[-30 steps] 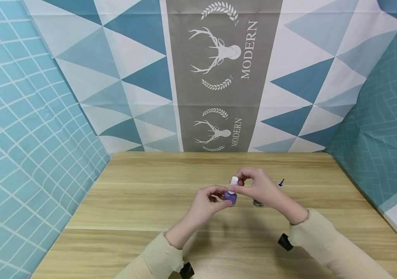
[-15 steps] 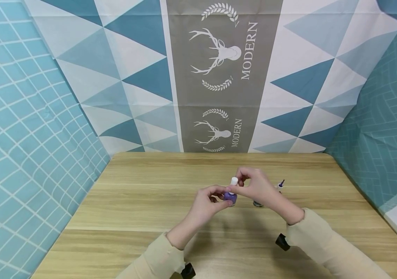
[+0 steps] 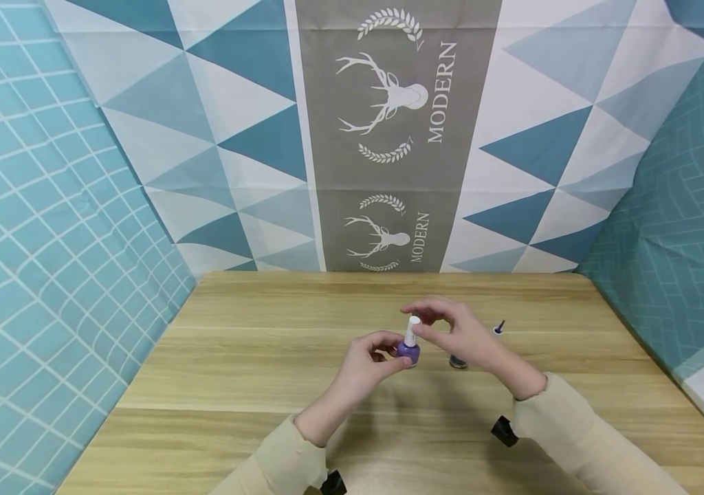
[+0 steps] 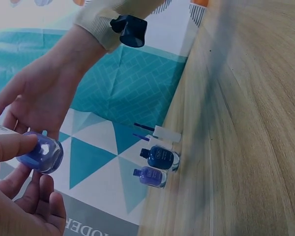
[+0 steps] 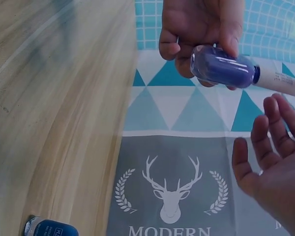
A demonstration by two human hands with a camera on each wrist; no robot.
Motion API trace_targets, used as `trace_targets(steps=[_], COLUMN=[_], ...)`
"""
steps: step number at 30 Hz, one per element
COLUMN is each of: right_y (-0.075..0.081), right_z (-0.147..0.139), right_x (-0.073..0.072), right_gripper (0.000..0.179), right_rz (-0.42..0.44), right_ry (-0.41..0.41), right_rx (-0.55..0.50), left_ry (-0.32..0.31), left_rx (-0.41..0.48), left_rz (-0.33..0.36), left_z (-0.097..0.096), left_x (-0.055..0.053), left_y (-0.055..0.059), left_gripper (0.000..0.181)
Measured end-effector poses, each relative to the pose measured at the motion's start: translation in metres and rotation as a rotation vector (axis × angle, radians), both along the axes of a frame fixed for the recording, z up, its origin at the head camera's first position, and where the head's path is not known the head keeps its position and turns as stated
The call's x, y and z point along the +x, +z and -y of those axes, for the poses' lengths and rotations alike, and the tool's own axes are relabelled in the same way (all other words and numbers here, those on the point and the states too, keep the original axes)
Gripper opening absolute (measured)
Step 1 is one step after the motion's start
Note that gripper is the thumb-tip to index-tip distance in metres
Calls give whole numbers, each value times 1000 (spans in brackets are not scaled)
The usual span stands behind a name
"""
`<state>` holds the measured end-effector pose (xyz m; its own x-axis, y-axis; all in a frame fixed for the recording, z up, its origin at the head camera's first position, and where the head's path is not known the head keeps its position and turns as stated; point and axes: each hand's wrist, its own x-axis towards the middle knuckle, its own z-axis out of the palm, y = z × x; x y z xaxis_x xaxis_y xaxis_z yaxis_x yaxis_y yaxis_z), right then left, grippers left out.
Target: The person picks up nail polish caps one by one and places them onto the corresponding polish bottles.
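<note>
In the head view my left hand holds a purple nail polish bottle by its glass body, above the table. The bottle's white cap is on and points upward. My right hand is at the cap, fingers spread and thumb close to it. Seen from the right wrist, the right hand's fingers stand apart from the cap; whether the thumb touches it I cannot tell. The left thumb lies against the purple bottle in the left wrist view.
An uncapped dark blue bottle and an uncapped purple one stand on the wooden table. Beside them are two white brush caps, one nearer, brushes exposed. Patterned cloth hangs behind the table.
The right hand's fingers have loosened from the white cap and spread apart. The left hand keeps the purple bottle in nearly the same spot.
</note>
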<state>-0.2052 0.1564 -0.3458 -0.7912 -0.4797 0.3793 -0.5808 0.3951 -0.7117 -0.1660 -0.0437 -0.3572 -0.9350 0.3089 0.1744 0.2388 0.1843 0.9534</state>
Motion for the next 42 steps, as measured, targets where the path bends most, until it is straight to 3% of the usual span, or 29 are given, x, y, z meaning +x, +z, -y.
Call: trace_targets(steps=[7, 12, 23, 33, 42], right_y=[-1, -1, -1, 18, -1], right_z=[-7, -8, -4, 5, 1], right_x=[-2, -2, 0, 14, -1], right_gripper=[30, 29, 23, 17, 14], right_rz=[-37, -38, -17, -21, -5], right_ry=[127, 166, 89, 60, 45], right_rx=[-36, -40, -41, -57, -80], left_ry=[-7, -10, -8, -5, -6], left_rx=[7, 1, -6, -4, 12], left_rz=[15, 13, 22, 20, 30], left_z=[0, 0, 0, 0, 0], left_x=[0, 0, 1, 1, 3], left_y=[0, 0, 0, 1, 2], left_gripper=[25, 26, 25, 25, 25])
